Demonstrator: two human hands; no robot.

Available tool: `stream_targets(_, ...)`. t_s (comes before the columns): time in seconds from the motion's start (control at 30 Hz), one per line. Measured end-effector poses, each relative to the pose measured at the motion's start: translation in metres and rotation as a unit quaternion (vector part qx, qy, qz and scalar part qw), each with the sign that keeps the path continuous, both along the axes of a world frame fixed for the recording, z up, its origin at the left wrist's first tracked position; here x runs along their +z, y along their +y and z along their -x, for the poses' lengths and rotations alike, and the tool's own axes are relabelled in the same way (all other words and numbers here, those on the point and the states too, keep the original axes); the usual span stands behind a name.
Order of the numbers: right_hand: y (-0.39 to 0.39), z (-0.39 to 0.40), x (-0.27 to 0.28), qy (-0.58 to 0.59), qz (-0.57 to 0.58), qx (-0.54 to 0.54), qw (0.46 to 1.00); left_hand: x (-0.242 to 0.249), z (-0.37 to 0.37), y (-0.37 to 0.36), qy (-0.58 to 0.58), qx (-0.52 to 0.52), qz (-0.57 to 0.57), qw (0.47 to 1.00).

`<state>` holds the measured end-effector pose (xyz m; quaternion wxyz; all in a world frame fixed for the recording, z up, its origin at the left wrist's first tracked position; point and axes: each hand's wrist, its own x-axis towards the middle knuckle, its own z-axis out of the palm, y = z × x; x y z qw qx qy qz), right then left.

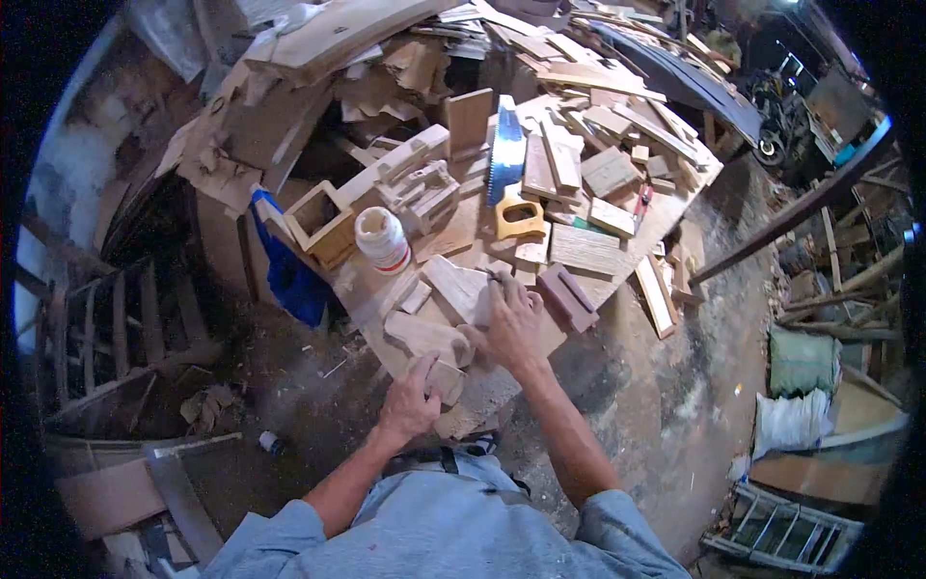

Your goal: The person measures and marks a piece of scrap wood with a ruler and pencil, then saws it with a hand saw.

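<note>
My left hand (410, 400) grips a small wooden block (446, 378) at the near edge of the workbench (502, 381). My right hand (511, 323) lies over the end of a pale flat wood piece (455, 288), fingers curled on it, with what may be a pencil at the fingertips. A longer rounded wood piece (420, 333) lies between the two hands. Both forearms reach up from the blue shirt at the bottom.
On the bench stand a white jar (382, 238), an open wooden box (320, 220), a yellow-handled hand saw (508, 174) and a dark wood block (567, 295), among several offcuts. A blue cloth (289, 275) hangs at the left edge. Dirt floor and scrap wood lie around.
</note>
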<state>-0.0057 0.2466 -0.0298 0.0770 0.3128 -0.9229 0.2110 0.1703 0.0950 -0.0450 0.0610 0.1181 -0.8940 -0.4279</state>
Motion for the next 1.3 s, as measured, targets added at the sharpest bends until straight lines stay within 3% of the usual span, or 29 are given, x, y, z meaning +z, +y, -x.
stream_targets(0.1, -0.019, 0.002, -0.004, -0.032, -0.032, 0.004, 0.999, 0.003, -0.004, -0.003, 0.062, 0.011, 0.075, 0.995)
stream_targets(0.17, -0.021, 0.003, -0.014, -0.036, 0.021, 0.007, 0.999, 0.008, -0.004, -0.010, 0.071, 0.005, 0.075, 0.995)
stream_targets(0.33, -0.022, -0.005, 0.000, -0.031, 0.111, -0.061, 0.991, 0.006, 0.002, -0.041, -0.019, -0.002, -0.106, 0.994)
stream_targets(0.47, -0.051, 0.008, -0.012, 0.058, 0.165, -0.146, 0.974, -0.039, 0.004, -0.079, -0.045, 0.008, -0.325, 0.945)
stream_targets(0.5, -0.060, 0.013, -0.007, 0.054, 0.171, -0.152, 0.972, -0.033, 0.008, -0.087, -0.066, -0.009, -0.334, 0.940)
stream_targets(0.6, -0.084, 0.026, -0.011, 0.083, 0.158, -0.162, 0.971, -0.040, 0.013, -0.105, -0.065, -0.056, -0.344, 0.935)
stream_targets(0.73, -0.067, 0.001, 0.010, 0.010, 0.106, -0.145, 0.984, -0.026, 0.023, -0.118, -0.128, -0.062, -0.425, 0.894)
stream_targets(0.77, -0.050, -0.013, 0.007, -0.083, 0.060, -0.073, 0.992, -0.021, 0.025, -0.124, -0.146, -0.041, -0.439, 0.885)
stream_targets(0.83, -0.046, -0.049, 0.011, -0.087, -0.050, -0.010, 0.995, -0.016, 0.027, -0.138, -0.181, 0.001, -0.467, 0.866)
stream_targets(0.87, -0.045, -0.063, 0.013, -0.089, -0.105, 0.019, 0.990, -0.021, 0.029, -0.147, -0.164, -0.010, -0.448, 0.879)
stream_targets(0.97, -0.041, -0.074, -0.010, -0.092, -0.094, 0.038, 0.991, -0.022, 0.045, -0.165, -0.098, -0.045, -0.350, 0.931)
stream_targets(1.07, -0.037, -0.079, 0.018, -0.180, -0.108, 0.045, 0.977, -0.043, 0.067, -0.171, -0.038, -0.040, -0.275, 0.960)
stream_targets(1.1, -0.030, -0.083, 0.024, -0.191, -0.091, 0.044, 0.976, -0.030, 0.073, -0.171, -0.113, -0.021, -0.247, 0.962)
stream_targets(1.2, 0.003, -0.100, 0.041, -0.221, -0.026, 0.014, 0.975, -0.001, 0.079, -0.162, -0.108, -0.051, -0.034, 0.992)
stream_targets(1.23, 0.014, -0.103, 0.049, -0.229, 0.008, -0.014, 0.973, 0.010, 0.083, -0.162, -0.177, -0.065, -0.091, 0.978)
stream_targets(1.3, 0.018, -0.098, 0.056, -0.213, 0.056, -0.087, 0.972, 0.008, 0.079, -0.152, -0.154, -0.065, -0.001, 0.986)
